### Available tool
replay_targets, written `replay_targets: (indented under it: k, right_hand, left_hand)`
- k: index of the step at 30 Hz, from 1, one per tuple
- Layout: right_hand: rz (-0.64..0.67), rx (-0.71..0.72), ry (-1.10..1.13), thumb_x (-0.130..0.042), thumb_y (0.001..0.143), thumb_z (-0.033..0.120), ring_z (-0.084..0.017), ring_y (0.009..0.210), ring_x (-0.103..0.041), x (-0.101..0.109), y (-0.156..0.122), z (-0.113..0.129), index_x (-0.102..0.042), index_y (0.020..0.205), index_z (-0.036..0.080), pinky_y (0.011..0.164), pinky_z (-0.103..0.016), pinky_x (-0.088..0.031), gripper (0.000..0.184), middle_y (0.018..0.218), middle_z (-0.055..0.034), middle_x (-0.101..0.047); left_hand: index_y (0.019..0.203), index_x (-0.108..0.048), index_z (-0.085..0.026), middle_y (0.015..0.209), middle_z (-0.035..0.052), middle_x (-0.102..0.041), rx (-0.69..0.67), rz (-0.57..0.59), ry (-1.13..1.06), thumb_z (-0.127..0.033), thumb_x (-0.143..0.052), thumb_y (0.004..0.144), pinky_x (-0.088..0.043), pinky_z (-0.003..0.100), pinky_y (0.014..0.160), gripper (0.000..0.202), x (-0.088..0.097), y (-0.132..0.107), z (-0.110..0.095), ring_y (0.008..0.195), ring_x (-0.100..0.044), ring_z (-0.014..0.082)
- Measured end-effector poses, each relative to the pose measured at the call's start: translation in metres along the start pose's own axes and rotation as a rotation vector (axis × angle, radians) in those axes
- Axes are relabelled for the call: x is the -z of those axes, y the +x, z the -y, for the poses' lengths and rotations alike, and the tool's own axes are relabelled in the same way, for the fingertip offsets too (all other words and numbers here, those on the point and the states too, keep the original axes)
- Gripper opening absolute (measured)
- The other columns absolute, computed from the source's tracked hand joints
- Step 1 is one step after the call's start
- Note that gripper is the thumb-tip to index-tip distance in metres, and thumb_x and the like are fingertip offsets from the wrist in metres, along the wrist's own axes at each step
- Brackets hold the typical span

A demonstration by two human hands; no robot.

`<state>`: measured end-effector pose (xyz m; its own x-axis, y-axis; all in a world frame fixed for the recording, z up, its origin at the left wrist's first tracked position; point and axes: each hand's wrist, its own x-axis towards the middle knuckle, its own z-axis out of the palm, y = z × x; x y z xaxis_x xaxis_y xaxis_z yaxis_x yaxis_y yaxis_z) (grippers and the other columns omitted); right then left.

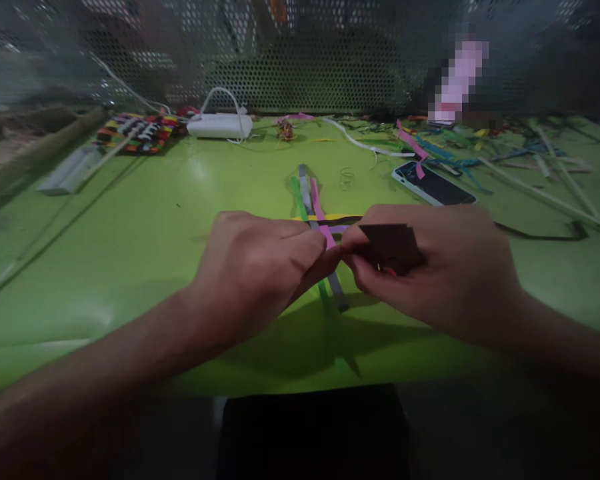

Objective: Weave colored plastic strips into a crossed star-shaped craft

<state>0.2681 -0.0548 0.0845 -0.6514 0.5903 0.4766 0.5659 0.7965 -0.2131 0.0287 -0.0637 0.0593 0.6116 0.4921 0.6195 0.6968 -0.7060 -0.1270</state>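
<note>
Flat coloured strips cross each other between my hands. A pink strip (316, 199), a green strip (299, 199) and a grey strip (305, 189) run lengthwise, while a yellow strip (347, 217), a black strip and a purple strip (339, 229) lie across them. My left hand (263, 257) is closed, thumb and finger pinching the strips where they cross. Just right of it, my right hand (445, 267) pinches at the strips' side. A dark flat piece (387, 243) shows against its fingers, with a bit of red below; what it is I cannot make out.
On the green table (145, 227), a phone (433, 185) lies beyond my right hand, near scattered strip scraps (450, 157). Farther left are a white device with a looped handle (220, 125), a multicoloured woven piece (137, 133) and a thin stick (113, 153). Perforated metal (305, 73) stands behind.
</note>
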Motion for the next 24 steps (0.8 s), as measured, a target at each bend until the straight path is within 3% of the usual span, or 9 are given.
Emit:
replay_targets:
  k: [10, 18, 24]
  right_hand:
    - [-0.077, 0.061, -0.083, -0.063, 0.094, 0.014, -0.013, 0.056, -0.037, -0.0065, -0.0003, -0.0013, -0.052, 0.074, 0.024, 0.057, -0.032, -0.03, 0.025, 0.063, 0.0051, -0.044]
    - [-0.026, -0.012, 0.012, -0.063, 0.091, 0.012, -0.015, 0.061, -0.051, -0.0025, 0.0017, 0.0041, -0.063, 0.083, 0.025, 0.062, -0.031, -0.037, 0.015, 0.063, 0.0044, -0.049]
    - [-0.018, -0.046, 0.064, -0.064, 0.09, 0.011, -0.017, 0.068, -0.06, -0.001, 0.0021, 0.0073, -0.06, 0.079, 0.025, 0.064, -0.03, -0.04, 0.019, 0.063, 0.0032, -0.053]
  left_hand:
    - [0.066, -0.066, -0.021, 0.053, -0.003, -0.052, 0.011, -0.021, -0.019, -0.029, -0.054, 0.119, -0.025, 0.033, 0.051, 0.055, 0.0014, 0.001, -0.0023, 0.046, -0.042, 0.0118]
    - [0.066, -0.068, -0.021, 0.055, -0.0019, -0.059, 0.014, -0.021, 0.004, -0.031, -0.056, 0.119, -0.025, 0.033, 0.051, 0.054, 0.0009, 0.0011, -0.0026, 0.048, -0.048, 0.0123]
    - [0.067, -0.066, -0.022, 0.053, -0.0026, -0.055, 0.002, -0.052, 0.012, -0.03, -0.056, 0.119, -0.023, 0.033, 0.049, 0.054, 0.0004, 0.0017, -0.0036, 0.046, -0.048, 0.0122]
